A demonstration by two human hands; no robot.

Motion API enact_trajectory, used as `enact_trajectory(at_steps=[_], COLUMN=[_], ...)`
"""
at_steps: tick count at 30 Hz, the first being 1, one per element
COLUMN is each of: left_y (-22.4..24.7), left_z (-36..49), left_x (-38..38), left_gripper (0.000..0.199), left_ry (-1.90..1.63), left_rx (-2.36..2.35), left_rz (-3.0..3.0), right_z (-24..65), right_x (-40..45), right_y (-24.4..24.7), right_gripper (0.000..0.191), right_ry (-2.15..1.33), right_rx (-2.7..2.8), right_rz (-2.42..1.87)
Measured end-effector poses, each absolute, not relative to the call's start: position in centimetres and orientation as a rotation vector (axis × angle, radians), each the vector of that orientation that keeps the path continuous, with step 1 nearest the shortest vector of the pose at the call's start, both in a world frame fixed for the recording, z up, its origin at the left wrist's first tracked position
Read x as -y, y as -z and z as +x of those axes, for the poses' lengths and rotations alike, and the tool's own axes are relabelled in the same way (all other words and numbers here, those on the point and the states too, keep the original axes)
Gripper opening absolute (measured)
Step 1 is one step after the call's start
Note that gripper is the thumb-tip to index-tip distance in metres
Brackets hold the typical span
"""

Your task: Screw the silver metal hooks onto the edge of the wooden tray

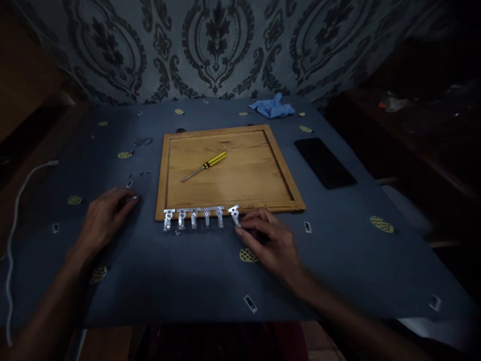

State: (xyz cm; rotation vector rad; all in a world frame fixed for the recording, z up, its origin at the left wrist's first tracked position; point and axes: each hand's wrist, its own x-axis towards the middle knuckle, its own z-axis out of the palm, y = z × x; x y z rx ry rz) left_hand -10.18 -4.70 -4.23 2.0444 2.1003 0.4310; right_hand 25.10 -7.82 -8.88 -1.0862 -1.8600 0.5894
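Head view: five hooks (194, 214) line the board (240, 175), right hand (271, 238) pinches skewed sixth hook (233, 211), left hand (103, 218) a shiny piece (133, 198)!

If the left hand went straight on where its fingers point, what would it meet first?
The left hand would probably meet the left edge of the wooden board; the small dark pieces lie near that line, but depth is hard to judge.

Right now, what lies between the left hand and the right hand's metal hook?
In the head view: tablecloth, then five metal hooks along the near edge of the wooden panel.
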Motion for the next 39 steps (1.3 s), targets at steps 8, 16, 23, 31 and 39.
enact_trajectory(at_steps=[8, 16, 23, 31, 39], left_y=[3.2, 2.0, 2.3, 2.2, 1.4], left_z=[-9.6, -7.8, -7.1, -5.6, -3.6], left_x=[5.1, 5.9, 6.4, 7.0, 8.0], left_gripper=[0.03, 0.024, 0.022, 0.019, 0.009], left_ry=[-0.501, -0.57, -0.602, -0.724, -0.746], left_rx=[-2.101, -1.999, -1.879, -1.666, -1.529], left_rz=[2.008, 2.127, 2.254, 2.505, 2.556], right_z=[23.1, 24.2, 26.4, 24.4, 23.3], right_x=[10.2, 10.5, 11.4, 7.9, 6.5], right_y=[8.6, 8.2, 7.7, 8.0, 8.5], right_gripper=[0.013, 0.01, 0.018, 0.019, 0.02], right_ry=[-0.891, -0.884, -0.912, -0.642, -0.718], right_rx=[1.968, 1.888, 2.057, 1.967, 1.953], right_rz=[-0.855, -0.963, -1.082, -1.21, -1.22])
